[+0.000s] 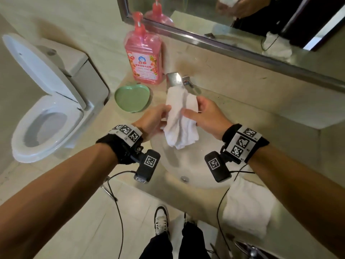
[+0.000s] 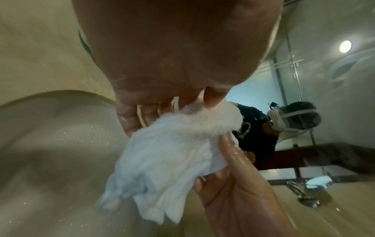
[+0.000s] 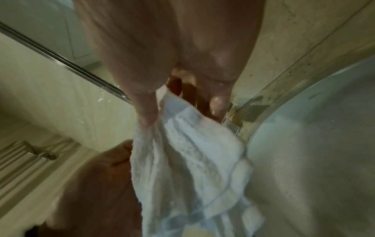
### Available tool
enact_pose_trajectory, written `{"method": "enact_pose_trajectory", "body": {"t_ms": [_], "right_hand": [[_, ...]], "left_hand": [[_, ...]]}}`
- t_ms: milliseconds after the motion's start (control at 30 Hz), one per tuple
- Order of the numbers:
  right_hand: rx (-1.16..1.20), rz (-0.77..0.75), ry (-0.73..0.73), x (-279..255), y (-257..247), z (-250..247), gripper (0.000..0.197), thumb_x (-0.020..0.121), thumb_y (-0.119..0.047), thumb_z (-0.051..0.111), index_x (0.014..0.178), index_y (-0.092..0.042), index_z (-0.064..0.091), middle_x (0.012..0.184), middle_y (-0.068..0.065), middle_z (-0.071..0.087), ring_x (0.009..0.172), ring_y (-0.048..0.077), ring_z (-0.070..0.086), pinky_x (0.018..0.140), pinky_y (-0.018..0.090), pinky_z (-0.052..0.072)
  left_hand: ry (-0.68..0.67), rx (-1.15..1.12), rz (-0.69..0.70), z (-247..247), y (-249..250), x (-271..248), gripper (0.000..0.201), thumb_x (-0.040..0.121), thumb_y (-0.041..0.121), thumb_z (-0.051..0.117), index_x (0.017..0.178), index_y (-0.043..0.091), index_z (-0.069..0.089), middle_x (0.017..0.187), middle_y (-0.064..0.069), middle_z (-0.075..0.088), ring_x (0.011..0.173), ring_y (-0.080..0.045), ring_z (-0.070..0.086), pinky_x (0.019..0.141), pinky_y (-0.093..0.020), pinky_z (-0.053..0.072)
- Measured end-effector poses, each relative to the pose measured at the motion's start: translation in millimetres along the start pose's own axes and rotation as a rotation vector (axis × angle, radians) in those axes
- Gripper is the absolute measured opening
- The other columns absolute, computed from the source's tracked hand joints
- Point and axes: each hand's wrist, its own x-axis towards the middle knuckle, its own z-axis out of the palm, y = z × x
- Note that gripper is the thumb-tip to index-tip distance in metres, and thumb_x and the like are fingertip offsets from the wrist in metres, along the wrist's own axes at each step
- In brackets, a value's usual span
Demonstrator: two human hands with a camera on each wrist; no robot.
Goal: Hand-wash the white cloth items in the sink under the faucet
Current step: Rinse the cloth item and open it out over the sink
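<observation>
A wet white cloth [image 1: 180, 120] hangs bunched over the sink basin [image 1: 194, 165], its top edge just below the chrome faucet [image 1: 174, 79]. My left hand [image 1: 158, 118] grips its left side, with the fingers curled round the cloth [image 2: 174, 154]. My right hand [image 1: 197, 111] pinches its right side between thumb and fingers, holding the cloth [image 3: 190, 157]. Both hands look wet. Whether water runs from the faucet cannot be told. A second white cloth [image 1: 248, 208] lies on the counter at the near right.
A pink pump bottle of detergent [image 1: 142, 57] stands left of the faucet, with a green apple-shaped dish [image 1: 131, 99] in front of it. A toilet [image 1: 46, 101] with its lid up is at the left. A mirror [image 1: 242, 25] runs behind the counter.
</observation>
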Motion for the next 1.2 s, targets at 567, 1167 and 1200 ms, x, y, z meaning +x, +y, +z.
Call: {"method": "enact_pose_trajectory", "body": {"t_ms": [567,1167,1200], "right_hand": [[0.130,0.111,0.131,-42,30,8,0.034,0.099,-0.024,0.061,0.131,-0.018,0.053,0.122,-0.002,0.069,0.112,0.015,0.067,0.099,0.046,0.053],[0.079,0.231,0.092,-84,8,-1,0.042,0.093,-0.020,0.068,0.132,-0.022,0.052,0.120,-0.003,0.069,0.107,0.022,0.068,0.085,0.055,0.059],[0.082,0.233,0.103,-89,7,2,0.042,0.093,-0.020,0.068,0.132,-0.022,0.052,0.120,-0.003,0.069,0.108,0.022,0.068,0.086,0.055,0.059]], "left_hand": [[0.205,0.267,-0.011,9,-22,-10,0.067,0.075,0.058,0.074,0.123,0.014,0.061,0.116,-0.005,0.071,0.101,-0.025,0.070,0.088,-0.048,0.057],[0.155,0.243,0.008,10,-13,-49,0.017,0.096,0.020,0.060,0.109,0.010,0.058,0.118,-0.014,0.064,0.105,-0.032,0.064,0.095,-0.057,0.052],[0.135,0.237,0.003,8,-14,-53,0.020,0.097,0.021,0.058,0.113,0.009,0.058,0.115,-0.013,0.064,0.102,-0.030,0.064,0.095,-0.055,0.052]]}}
